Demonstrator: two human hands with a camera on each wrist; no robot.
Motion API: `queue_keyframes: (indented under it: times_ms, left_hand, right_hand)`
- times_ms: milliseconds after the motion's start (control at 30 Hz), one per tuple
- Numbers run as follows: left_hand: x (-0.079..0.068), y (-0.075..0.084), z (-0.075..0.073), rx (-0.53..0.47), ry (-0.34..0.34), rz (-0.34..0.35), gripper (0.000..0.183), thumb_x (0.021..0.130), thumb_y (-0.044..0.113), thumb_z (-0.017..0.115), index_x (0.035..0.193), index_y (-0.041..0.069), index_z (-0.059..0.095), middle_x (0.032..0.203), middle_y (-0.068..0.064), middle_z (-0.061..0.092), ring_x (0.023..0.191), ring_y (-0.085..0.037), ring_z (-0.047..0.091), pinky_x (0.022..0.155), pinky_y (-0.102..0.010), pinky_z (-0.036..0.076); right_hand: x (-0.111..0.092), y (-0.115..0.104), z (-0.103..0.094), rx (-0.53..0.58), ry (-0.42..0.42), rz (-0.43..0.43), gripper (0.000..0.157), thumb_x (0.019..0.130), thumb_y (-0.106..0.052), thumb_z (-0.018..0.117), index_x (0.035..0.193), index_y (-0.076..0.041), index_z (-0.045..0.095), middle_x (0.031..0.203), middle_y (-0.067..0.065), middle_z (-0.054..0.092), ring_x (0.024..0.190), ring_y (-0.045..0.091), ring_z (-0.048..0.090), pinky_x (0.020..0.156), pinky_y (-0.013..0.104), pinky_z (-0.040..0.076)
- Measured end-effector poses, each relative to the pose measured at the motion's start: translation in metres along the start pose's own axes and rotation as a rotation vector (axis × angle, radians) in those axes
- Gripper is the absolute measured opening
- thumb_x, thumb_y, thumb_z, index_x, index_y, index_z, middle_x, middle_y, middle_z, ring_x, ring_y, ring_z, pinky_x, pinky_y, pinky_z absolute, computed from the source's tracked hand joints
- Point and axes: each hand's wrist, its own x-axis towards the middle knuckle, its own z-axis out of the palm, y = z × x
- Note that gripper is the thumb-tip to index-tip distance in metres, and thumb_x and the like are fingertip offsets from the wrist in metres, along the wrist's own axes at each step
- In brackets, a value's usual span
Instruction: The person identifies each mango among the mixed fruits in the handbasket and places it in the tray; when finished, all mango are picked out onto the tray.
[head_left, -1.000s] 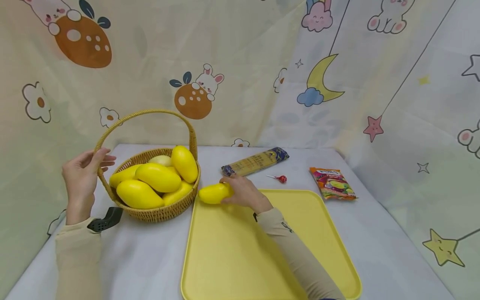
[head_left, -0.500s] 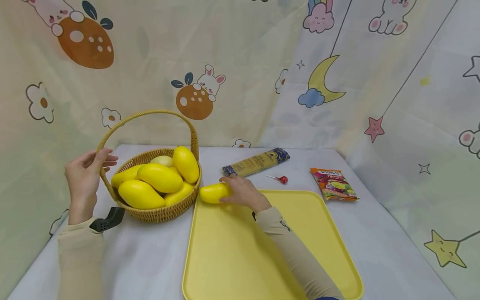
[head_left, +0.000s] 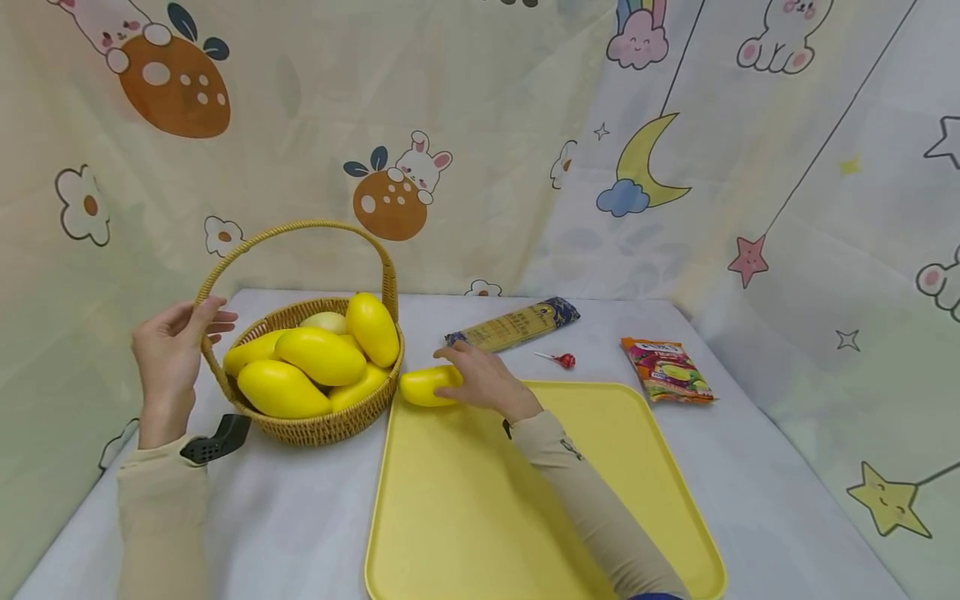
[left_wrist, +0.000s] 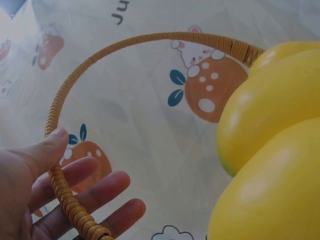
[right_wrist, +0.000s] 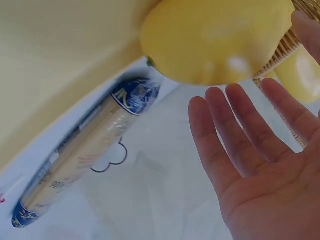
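The left hand (head_left: pixel 168 354) holds the side of the wicker basket's handle (head_left: pixel 315 223). In the left wrist view, the thumb lies against the handle (left_wrist: pixel 62 190), with the fingers (left_wrist: pixel 112 185) loosely spread behind it. Several yellow mangoes (head_left: pixel 318 356) fill the basket (head_left: pixel 318 429), along with a paler fruit (head_left: pixel 324 322). A single mango (head_left: pixel 423 387) lies on the tray's far left corner, right beside the basket. Over its right end is the right hand (head_left: pixel 487 379). The right wrist view has that hand (right_wrist: pixel 270 170) with fingers extended and parted next to the mango (right_wrist: pixel 215 40).
The yellow tray (head_left: pixel 480 500) spans the front middle of the white table. Behind it lie a long pack of noodles (head_left: pixel 513 325) and a red lollipop (head_left: pixel 566 360). A colourful candy bag (head_left: pixel 667 368) is at the right. Printed curtains close off the back and sides.
The right hand's fingers have spread and drawn back from the mango, uncovering more of it. The mango stays on the tray's corner. The left hand keeps its place on the handle.
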Motion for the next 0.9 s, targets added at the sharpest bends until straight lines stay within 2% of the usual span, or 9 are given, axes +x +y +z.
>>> queue_keyframes:
  times_ms: [300,600,900]
  left_hand:
    - [0.0,0.0,0.0,-0.006,-0.002,-0.001,0.04,0.089,0.036,0.066,0.117,0.008,0.069,0.075,0.016,0.068,0.072,-0.001,0.064,0.073,-0.012,0.048]
    - [0.0,0.0,-0.001,-0.008,-0.008,0.0,0.039,0.088,0.036,0.066,0.115,0.009,0.07,0.075,0.016,0.068,0.072,-0.002,0.064,0.073,-0.012,0.048]
    - [0.0,0.0,0.001,0.003,-0.002,0.011,0.037,0.089,0.036,0.066,0.115,0.009,0.07,0.076,0.016,0.067,0.073,-0.003,0.065,0.074,-0.014,0.047]
  right_hand:
    - [0.017,-0.02,-0.027,-0.014,0.044,-0.088,0.055,0.086,-0.035,0.073,0.131,-0.01,0.056,0.113,0.007,0.06,0.085,0.018,0.057,0.076,0.03,0.05]
    - [0.044,-0.06,-0.045,-0.003,-0.04,-0.11,0.059,0.086,-0.038,0.072,0.137,-0.014,0.052,0.121,0.004,0.058,0.092,0.014,0.056,0.081,0.026,0.049]
    - [0.071,-0.097,-0.05,-0.001,-0.031,-0.194,0.061,0.088,-0.038,0.069,0.139,-0.015,0.048,0.124,0.005,0.055,0.094,0.012,0.051,0.081,0.023,0.046]
